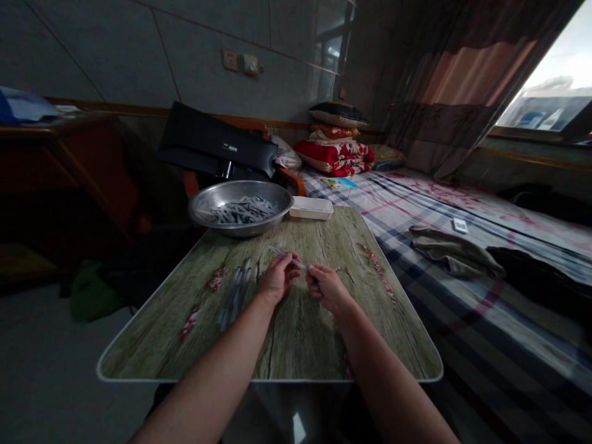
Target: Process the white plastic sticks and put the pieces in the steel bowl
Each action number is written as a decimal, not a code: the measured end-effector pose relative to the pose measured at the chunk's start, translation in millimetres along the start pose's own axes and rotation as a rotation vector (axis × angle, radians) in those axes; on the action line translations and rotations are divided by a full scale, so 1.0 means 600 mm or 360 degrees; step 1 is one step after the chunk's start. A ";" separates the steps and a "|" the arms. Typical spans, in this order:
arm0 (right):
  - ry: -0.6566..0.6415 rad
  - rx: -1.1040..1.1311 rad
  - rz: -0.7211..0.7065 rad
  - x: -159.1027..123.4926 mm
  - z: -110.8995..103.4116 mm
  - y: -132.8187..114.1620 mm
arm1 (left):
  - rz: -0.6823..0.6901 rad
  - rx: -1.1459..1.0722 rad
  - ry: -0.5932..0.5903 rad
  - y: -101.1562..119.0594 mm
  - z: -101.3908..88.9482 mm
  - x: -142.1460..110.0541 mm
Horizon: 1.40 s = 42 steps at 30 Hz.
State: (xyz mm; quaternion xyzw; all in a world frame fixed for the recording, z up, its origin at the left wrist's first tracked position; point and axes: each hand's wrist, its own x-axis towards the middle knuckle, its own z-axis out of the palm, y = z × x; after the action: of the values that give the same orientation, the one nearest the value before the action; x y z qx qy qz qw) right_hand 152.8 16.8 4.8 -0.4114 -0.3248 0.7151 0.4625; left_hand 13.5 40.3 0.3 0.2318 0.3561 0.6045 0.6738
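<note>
My left hand (277, 279) pinches a thin clear pen barrel (284, 257) near its far end, over the wood-patterned tabletop (300, 327). My right hand (326, 288) meets the barrel's other end with its fingertips, so both hands seem to hold it. Left of my left hand, several similar pens (235, 293) lie side by side on the table. A round steel bowl (240, 227) at the far edge holds a heap of more pens (243, 211). A white plastic tray (311, 208) sits beside the bowl, its contents hidden.
The table stands beside a bed with a plaid sheet (462, 320), which holds a folded grey cloth (456, 251) and a dark garment (539, 277). Red bedding (333, 157) is piled behind. A black flat panel (215, 140) leans beyond the bowl.
</note>
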 end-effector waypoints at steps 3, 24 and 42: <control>-0.0138 0.0095 0.0055 -0.001 -0.006 -0.004 | -0.0054 -0.0180 0.0120 0.004 -0.003 0.005; -0.0793 0.0210 -0.0045 -0.035 -0.053 -0.066 | -0.0080 -0.0676 0.0332 0.027 -0.018 0.021; -0.0122 0.0350 -0.0234 -0.015 -0.006 -0.033 | -0.0627 -0.0517 -0.0158 -0.003 -0.001 -0.003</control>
State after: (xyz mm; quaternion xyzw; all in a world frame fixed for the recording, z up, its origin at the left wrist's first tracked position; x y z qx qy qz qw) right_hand 165.7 15.6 22.5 -0.3057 -0.2913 0.7257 0.5432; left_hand 14.2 38.3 -0.8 0.0760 0.2590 0.4987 0.8237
